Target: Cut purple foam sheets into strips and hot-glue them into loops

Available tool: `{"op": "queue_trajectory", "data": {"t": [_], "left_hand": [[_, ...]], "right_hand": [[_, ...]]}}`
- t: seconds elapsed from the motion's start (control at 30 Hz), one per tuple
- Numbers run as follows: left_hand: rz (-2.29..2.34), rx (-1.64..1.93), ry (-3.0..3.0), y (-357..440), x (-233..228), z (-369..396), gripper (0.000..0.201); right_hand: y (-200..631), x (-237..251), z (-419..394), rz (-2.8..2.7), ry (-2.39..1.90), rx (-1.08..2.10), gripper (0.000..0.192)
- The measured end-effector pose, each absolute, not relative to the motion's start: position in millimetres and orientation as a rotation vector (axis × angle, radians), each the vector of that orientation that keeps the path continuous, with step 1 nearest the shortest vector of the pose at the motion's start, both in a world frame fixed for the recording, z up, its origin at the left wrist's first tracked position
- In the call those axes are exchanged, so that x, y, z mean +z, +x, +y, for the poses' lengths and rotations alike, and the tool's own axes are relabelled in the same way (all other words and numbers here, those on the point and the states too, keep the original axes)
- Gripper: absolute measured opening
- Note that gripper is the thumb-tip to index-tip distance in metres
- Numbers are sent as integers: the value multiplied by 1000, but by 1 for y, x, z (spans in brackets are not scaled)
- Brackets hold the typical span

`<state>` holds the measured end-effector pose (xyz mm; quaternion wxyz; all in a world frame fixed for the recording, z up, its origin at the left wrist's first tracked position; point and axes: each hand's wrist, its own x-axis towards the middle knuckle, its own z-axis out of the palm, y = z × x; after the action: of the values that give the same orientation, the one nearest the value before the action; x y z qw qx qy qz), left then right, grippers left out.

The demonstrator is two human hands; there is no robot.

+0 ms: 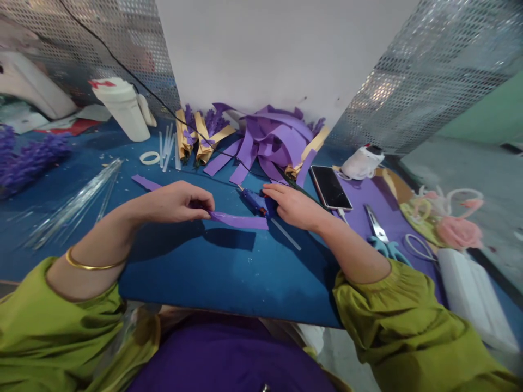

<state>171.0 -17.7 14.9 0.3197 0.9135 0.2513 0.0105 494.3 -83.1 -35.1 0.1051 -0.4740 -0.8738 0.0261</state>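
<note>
My left hand (180,202) is closed in a pinch on a purple strip (241,221). The strip stretches right from my thumb and fingers, just above the table, with a shiny line along its upper edge. Beside its right end lies a blue hot glue gun (254,202), nozzle pointing up and left. My right hand (296,207) is on the gun's handle side, its fingers over the handle and partly hiding it. A translucent glue stick (287,235) juts from the gun's rear toward the lower right.
Purple strips (269,136) are heaped at the back, beside small wrapped lavender bunches (204,139). A phone (330,188), scissors (379,231) and a white power strip (476,294) lie right. Left are a white cup (122,109), a tape roll (150,158) and clear sticks (166,147).
</note>
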Motion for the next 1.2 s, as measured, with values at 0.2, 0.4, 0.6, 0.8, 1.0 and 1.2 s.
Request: {"op": "queue_trajectory", "data": {"t": [0.2, 0.4, 0.6, 0.8, 1.0, 1.2], "left_hand": [[733, 361, 2466, 179, 16, -27, 23], [850, 576, 2472, 181, 16, -29, 22], [784, 543, 2531, 182, 12, -28, 21], [758, 554, 2536, 183, 13, -30, 20], [803, 490, 2424, 190, 9, -36, 23], [866, 424, 2235, 199, -2, -40, 34]], "right_hand": [[477, -14, -99, -2090, -1280, 252, 34], [471, 0, -111, -1955, -1104, 803, 59], [466, -11, -110, -1894, -1124, 649, 76], [462, -14, -108, -1953, -1024, 610, 28], [450, -23, -110, -1855, -1106, 416, 12], [443, -27, -113, -1803, -1021, 355, 6]]}}
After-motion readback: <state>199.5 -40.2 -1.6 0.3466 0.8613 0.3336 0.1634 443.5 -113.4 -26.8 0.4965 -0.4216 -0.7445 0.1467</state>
